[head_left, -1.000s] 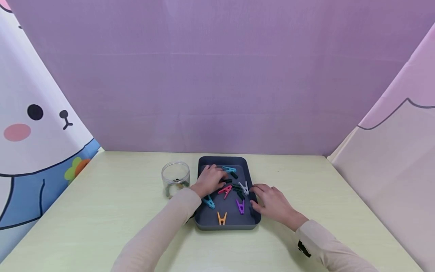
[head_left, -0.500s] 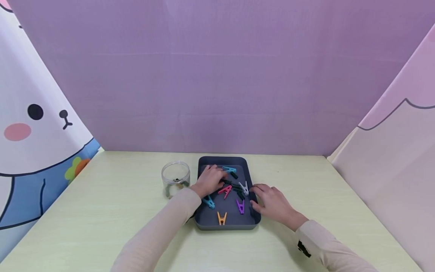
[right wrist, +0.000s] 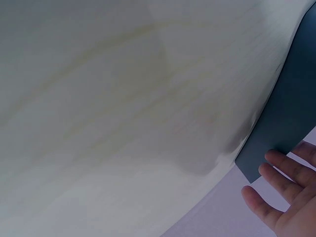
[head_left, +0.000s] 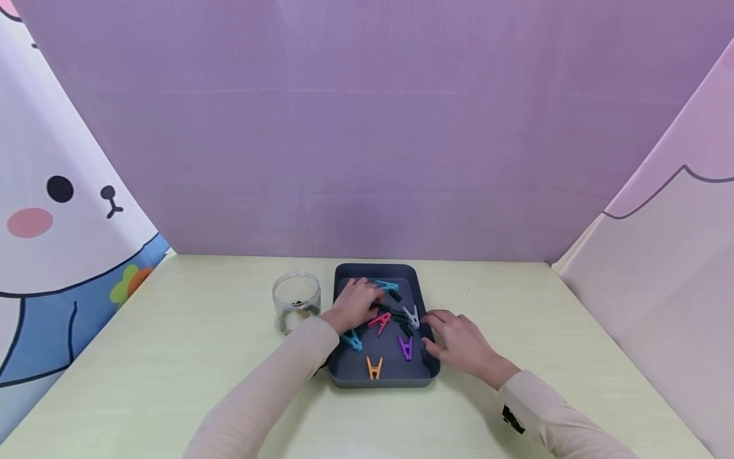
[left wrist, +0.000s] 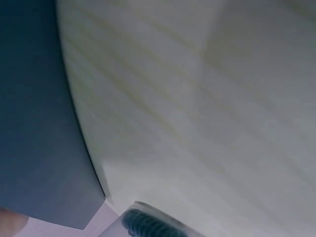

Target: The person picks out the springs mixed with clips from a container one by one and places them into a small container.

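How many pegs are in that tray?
6: far blue peg, nearer blue peg at left, red peg around the middle, white peg right of it, purple peg and orange peg nearer the front. The left hand may hide more.

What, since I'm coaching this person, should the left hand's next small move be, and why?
I'd probably have the left hand pinch and lift a dark coil: it is right beside the coils in the tray, where clips lie close by, and a similar coil shows in the clear jar. The right hand is at the tray's rim. Whether the left already grips one is unclear.
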`<state>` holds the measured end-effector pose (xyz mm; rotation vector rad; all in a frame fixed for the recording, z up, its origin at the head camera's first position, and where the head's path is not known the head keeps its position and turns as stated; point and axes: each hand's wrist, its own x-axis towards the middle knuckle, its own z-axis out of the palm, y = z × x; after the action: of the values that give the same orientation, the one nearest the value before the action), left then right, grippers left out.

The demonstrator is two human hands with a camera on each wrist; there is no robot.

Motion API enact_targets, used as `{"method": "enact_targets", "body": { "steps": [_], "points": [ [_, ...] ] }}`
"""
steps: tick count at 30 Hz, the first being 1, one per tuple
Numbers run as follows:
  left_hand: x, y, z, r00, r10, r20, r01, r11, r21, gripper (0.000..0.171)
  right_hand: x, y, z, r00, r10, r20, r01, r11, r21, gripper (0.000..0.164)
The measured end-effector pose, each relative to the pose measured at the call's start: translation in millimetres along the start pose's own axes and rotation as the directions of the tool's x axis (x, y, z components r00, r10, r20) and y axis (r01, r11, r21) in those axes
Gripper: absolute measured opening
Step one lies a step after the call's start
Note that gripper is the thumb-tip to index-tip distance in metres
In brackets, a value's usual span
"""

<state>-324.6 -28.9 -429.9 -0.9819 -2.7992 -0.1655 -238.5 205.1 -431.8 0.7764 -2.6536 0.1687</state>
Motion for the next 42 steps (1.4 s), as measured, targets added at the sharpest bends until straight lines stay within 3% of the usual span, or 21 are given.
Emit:
{"method": "enact_targets", "body": {
  "steps": [12, 24, 42],
  "points": [
    [-4.7, -0.4, -7.5, 0.999, -0.002, -0.051, 0.0, 0.999, -0.041, 0.017, 2, -1, -1, 1.0, 0.008, 0.015, -0.008, 1.0, -0.004, 0.036],
    [-16.7, -2.5, -23.6, 0.98, 0.004, -0.197, -0.019, 0.997, -0.075, 0.015, 2, -2, 0, 0.999, 0.023, 0.033, -0.024, 1.0, 0.005, 0.037],
    [-34.3, -4.6, -73.7, 0.966, -0.044, -0.255, 0.027, 0.997, -0.069, 0.013, 3, -2, 0, 1.0, 0.009, 0.015, -0.009, 1.0, 0.008, 0.037]
  ]
}}
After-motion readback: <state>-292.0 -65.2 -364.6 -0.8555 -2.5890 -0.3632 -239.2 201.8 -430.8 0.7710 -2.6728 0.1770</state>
